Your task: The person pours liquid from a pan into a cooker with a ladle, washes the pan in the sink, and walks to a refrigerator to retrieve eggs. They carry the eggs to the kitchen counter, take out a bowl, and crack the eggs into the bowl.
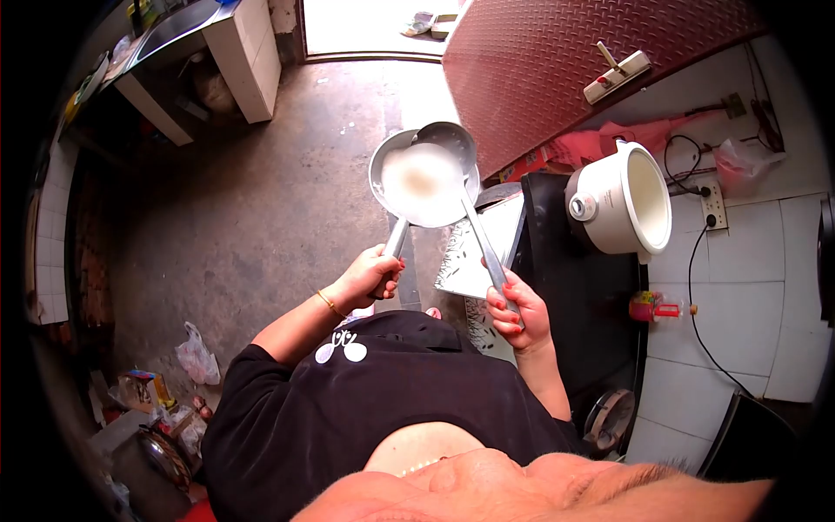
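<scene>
My left hand [370, 278] is closed round the handle of a round grey metal pan [377, 178], held out over the floor. Inside the pan is a white, cloudy content [422, 183]; whether it is liquid or grain I cannot tell. My right hand [520, 311] grips the long metal handle of a ladle [483, 235]. The ladle's dark bowl lies at the pan's far right rim, overlapping it. On the black counter to the right stands a white rice cooker [600, 204], its lid off and its mouth turned towards the wall.
A black counter [574, 322] runs along my right side, below a tiled wall with a socket [713, 204]. A red metal door [531, 78] stands ahead, with a power strip [616, 78] on it. A sink [178, 26] is far left; bags and boxes [143, 389] lie lower left.
</scene>
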A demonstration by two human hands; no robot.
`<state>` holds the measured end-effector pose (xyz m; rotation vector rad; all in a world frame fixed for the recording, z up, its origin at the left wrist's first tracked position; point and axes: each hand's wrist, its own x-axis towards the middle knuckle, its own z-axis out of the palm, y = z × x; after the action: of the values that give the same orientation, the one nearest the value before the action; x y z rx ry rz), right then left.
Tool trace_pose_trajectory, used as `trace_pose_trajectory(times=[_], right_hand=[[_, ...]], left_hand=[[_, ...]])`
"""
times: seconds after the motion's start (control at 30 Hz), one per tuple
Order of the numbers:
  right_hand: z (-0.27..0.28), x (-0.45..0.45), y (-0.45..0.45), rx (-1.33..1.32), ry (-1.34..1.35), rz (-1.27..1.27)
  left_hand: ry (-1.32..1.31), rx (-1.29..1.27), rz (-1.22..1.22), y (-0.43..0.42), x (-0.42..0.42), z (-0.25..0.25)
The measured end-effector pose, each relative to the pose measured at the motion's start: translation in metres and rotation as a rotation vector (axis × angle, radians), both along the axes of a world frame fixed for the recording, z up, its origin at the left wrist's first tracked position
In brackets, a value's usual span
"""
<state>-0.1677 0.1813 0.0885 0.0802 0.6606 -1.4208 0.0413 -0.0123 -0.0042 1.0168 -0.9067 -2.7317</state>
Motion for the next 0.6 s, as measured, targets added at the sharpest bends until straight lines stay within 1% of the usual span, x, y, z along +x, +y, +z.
trace_pose_trajectory(times=[0.1, 0.33, 0.43, 0.47, 0.57, 0.6], right_hand=[[0.015, 0.004, -0.001, 0.036, 0.253, 0.013], [0.028, 0.016, -0.011, 0.138, 0.672, 0.078], [0.011, 0.021, -0.021, 0.193, 1.090, 0.130], [0.002, 0.019, -0.024, 0.179, 1.313, 0.144], [-0.026, 0.019, -0.038, 0.141, 1.693, 0.150], [-0.030, 0.018, -0.041, 0.229, 1.612, 0.196]], left_hand=[[0.001, -0.018, 0.004, -0.002, 0.003, 0.004], [-0.003, -0.022, -0.003, -0.007, 0.009, 0.009], [-0.009, -0.007, -0.003, -0.007, 0.012, 0.009], [-0.007, -0.001, -0.004, -0.007, 0.013, 0.008], [-0.008, -0.004, -0.006, -0.006, 0.017, 0.006], [-0.008, -0.007, -0.016, -0.006, 0.017, 0.004]])
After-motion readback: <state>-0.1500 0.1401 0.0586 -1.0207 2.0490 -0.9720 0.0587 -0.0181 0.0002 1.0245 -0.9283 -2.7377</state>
